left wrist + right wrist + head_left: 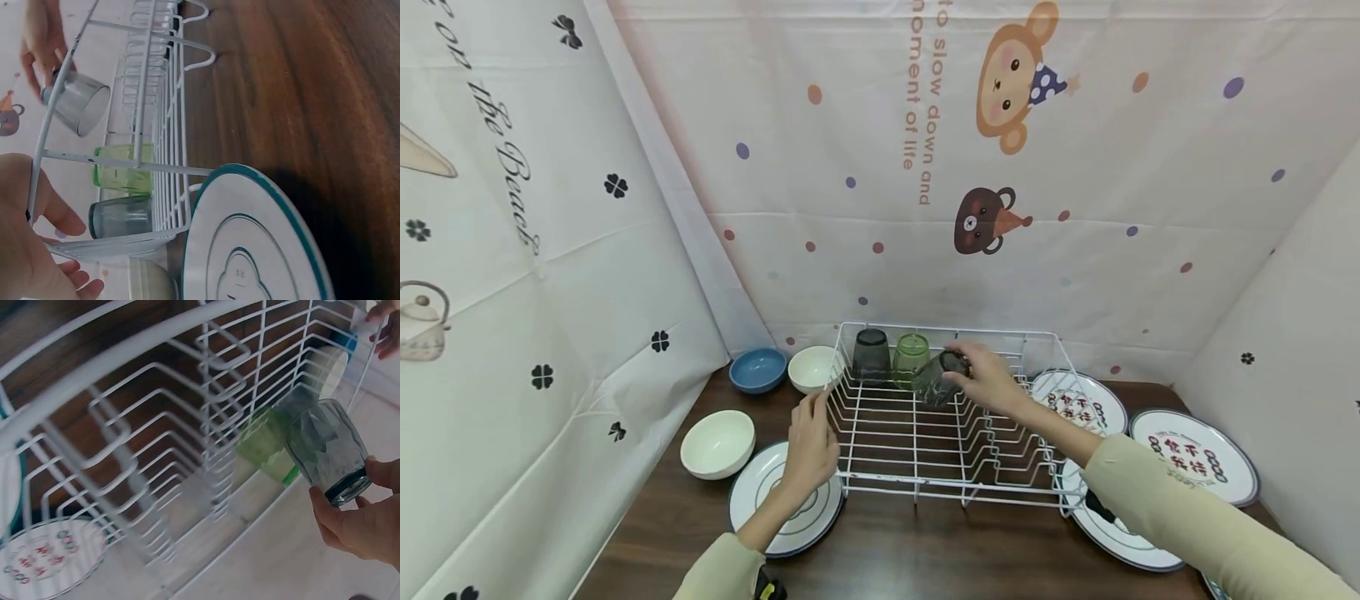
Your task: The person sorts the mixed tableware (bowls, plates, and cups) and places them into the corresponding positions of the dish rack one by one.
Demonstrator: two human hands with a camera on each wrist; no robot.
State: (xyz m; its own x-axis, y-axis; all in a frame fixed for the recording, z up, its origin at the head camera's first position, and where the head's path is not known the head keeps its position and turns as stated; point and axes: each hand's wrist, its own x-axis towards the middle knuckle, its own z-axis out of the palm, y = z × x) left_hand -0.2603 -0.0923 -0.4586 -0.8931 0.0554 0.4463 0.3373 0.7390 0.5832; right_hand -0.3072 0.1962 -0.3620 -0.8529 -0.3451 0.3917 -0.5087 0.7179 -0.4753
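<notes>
A white wire dish rack (925, 454) stands on the dark wooden table. At its back stand a grey glass (871, 354) and a green glass (911, 358), both mouth down. My right hand (964, 372) grips a third, clear grey glass (936, 382) by its base and holds it tilted above the rack, beside the green glass (269, 447). In the right wrist view the held glass (328, 450) points mouth-first toward the rack, with the right hand (356, 506) around its base. My left hand (820, 410) pinches the rack's left rim (47, 153) near the back corner.
A blue bowl (758, 369) and a white bowl (811, 368) sit left of the rack. Another white bowl (718, 442) and a teal-rimmed plate (772, 493) lie nearer. Plates with red characters (1195, 454) lie to the right. Printed cloth walls close in three sides.
</notes>
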